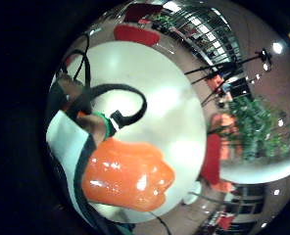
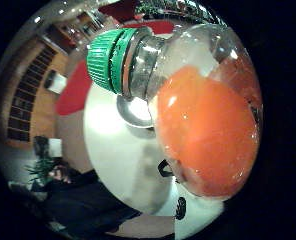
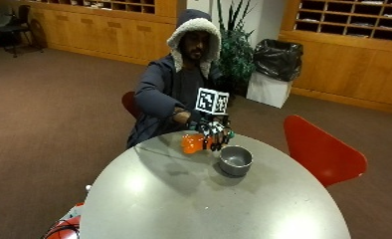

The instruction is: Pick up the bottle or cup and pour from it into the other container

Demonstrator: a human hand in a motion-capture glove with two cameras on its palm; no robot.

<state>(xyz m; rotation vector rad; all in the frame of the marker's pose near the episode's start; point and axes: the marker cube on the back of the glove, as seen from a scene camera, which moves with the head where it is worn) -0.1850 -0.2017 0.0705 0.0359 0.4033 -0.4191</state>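
A round grey worktop (image 3: 183,199) fills the near part of the outside view, and a person sits at its far edge with the right forearm reaching forward over it. A red chair (image 3: 322,149) stands just beside the worktop, near the bowl's side. A metal bowl (image 3: 236,160) sits upright on the worktop near the far edge, its opening facing up.

The right hand (image 3: 212,132), in its black glove, is raised above the worktop just behind the bowl, fingers curled downward. Its grip is closed round a clear plastic bottle (image 3: 195,143) of orange liquid, held tipped over nearly on its side, clear of the surface. The bottle's neck end points toward the bowl and lies just above and beside the bowl's far rim.

In the thumb-side palm view the bottle's green screw cap (image 2: 108,60) is on the neck, with the bowl seen past it on the worktop below. The orange liquid has pooled in the bottle's body.

No label or writing can be read on the bottle.
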